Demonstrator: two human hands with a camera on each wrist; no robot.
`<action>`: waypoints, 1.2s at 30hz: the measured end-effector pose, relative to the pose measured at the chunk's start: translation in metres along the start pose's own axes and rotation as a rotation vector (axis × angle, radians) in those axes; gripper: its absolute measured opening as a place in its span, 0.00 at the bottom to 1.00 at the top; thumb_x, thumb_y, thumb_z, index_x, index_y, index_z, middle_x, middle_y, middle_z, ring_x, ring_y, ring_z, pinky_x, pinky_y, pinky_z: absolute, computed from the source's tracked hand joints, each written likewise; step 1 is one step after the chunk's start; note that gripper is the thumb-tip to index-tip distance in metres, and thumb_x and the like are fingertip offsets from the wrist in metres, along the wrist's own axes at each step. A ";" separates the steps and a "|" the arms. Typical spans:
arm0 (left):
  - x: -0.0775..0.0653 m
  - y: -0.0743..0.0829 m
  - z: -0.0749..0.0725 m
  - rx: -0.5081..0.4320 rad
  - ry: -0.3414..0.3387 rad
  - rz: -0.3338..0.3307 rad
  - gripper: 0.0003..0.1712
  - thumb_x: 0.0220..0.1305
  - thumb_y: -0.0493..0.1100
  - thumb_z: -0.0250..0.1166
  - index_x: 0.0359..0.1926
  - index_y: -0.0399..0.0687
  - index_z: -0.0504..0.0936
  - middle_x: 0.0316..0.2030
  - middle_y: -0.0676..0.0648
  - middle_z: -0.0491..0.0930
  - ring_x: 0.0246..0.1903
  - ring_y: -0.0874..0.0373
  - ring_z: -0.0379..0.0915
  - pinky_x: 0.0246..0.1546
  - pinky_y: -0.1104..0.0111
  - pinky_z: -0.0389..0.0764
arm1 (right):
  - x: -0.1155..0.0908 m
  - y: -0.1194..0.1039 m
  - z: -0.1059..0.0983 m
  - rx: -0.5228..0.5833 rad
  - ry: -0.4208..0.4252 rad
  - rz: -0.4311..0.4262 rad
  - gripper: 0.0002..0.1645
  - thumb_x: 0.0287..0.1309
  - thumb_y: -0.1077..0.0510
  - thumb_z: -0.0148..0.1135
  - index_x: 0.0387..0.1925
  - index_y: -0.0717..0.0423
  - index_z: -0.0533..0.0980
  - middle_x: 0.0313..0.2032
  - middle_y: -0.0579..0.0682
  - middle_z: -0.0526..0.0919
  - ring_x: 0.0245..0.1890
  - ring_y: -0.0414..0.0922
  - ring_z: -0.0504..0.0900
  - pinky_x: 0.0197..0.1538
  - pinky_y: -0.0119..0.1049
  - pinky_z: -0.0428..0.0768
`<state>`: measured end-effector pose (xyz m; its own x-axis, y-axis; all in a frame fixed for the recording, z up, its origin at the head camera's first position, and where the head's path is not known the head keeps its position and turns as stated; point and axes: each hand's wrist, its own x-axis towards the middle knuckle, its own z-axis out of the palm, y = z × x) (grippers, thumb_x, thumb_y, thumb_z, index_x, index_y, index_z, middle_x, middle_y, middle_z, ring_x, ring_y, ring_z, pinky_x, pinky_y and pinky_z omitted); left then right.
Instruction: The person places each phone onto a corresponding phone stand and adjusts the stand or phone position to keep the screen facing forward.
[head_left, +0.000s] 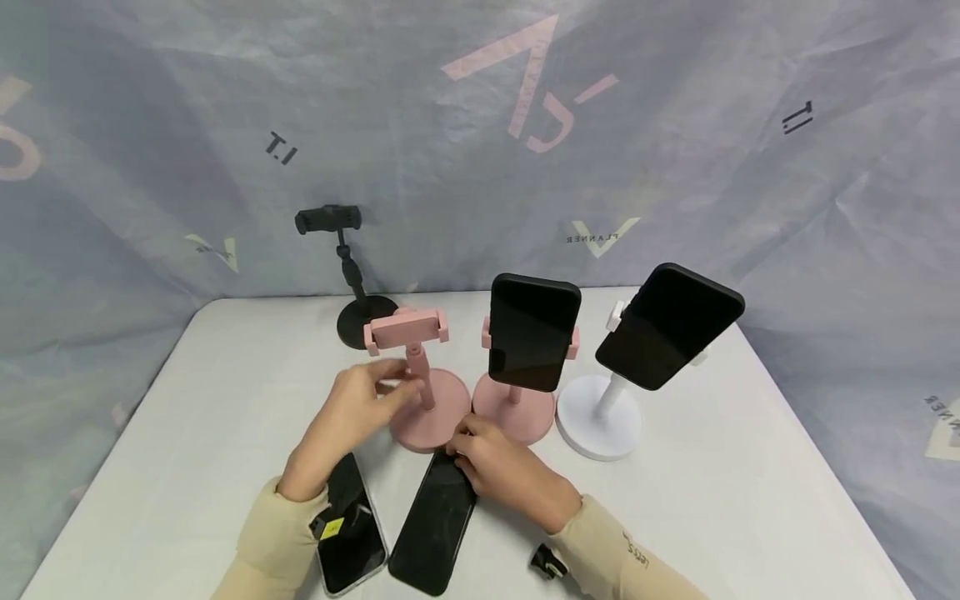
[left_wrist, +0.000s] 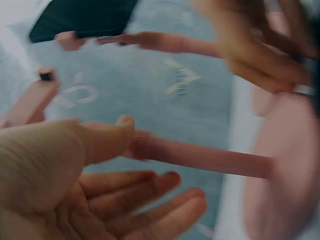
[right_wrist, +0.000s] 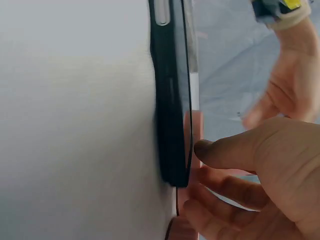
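Note:
My left hand (head_left: 371,400) is beside the stem of an empty pink phone stand (head_left: 429,417). Its thumb overlaps the stem in the left wrist view, and its fingers (left_wrist: 165,205) are loosely extended. At the far end of a black phone (head_left: 435,525) lying on the table is my right hand (head_left: 491,462). The right thumb (right_wrist: 220,151) is close to the screen edge, with the other fingers loosely bent below it. A second phone (head_left: 351,542), with a silver edge, lies partly under my left wrist.
Another pink stand (head_left: 517,414) holds a black phone (head_left: 532,333). To its right, a white stand (head_left: 600,421) holds a tilted black phone (head_left: 671,325). An empty black stand (head_left: 352,275) stands behind, near the grey cloth backdrop (head_left: 420,167). All are on a white table (head_left: 720,500).

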<state>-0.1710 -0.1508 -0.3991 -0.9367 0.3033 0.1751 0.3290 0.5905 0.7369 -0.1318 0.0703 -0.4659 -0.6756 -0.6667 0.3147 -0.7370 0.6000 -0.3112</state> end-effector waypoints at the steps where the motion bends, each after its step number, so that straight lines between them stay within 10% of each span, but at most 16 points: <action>1: -0.004 -0.003 0.004 0.021 -0.009 -0.020 0.16 0.63 0.45 0.68 0.49 0.41 0.83 0.42 0.43 0.86 0.36 0.53 0.83 0.35 0.59 0.85 | -0.002 0.000 0.000 -0.009 -0.007 0.010 0.08 0.57 0.65 0.66 0.39 0.53 0.81 0.38 0.46 0.79 0.38 0.38 0.77 0.43 0.31 0.80; 13: -0.066 -0.007 0.031 0.260 -0.269 -0.102 0.16 0.54 0.49 0.74 0.40 0.45 0.85 0.19 0.60 0.73 0.19 0.68 0.66 0.22 0.70 0.72 | -0.016 -0.005 -0.002 -0.049 -0.069 0.142 0.09 0.60 0.56 0.67 0.27 0.53 0.77 0.24 0.44 0.71 0.22 0.36 0.71 0.24 0.28 0.72; 22: -0.092 -0.009 0.031 0.176 -0.424 -0.128 0.24 0.53 0.56 0.73 0.44 0.43 0.82 0.20 0.61 0.73 0.19 0.67 0.66 0.22 0.69 0.71 | -0.020 -0.008 -0.001 0.010 -0.085 0.212 0.11 0.61 0.54 0.66 0.25 0.52 0.77 0.26 0.44 0.70 0.24 0.37 0.70 0.27 0.28 0.74; 36: -0.093 -0.002 0.053 0.335 -0.389 -0.196 0.39 0.37 0.54 0.81 0.52 0.48 0.76 0.21 0.58 0.68 0.21 0.62 0.64 0.19 0.62 0.66 | -0.020 -0.008 0.001 -0.083 -0.078 0.168 0.11 0.59 0.53 0.67 0.29 0.55 0.77 0.28 0.46 0.71 0.23 0.38 0.70 0.28 0.30 0.74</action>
<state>-0.0782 -0.1405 -0.4512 -0.8915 0.3805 -0.2459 0.2327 0.8502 0.4722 -0.1129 0.0782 -0.4708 -0.7883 -0.5842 0.1933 -0.6150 0.7379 -0.2781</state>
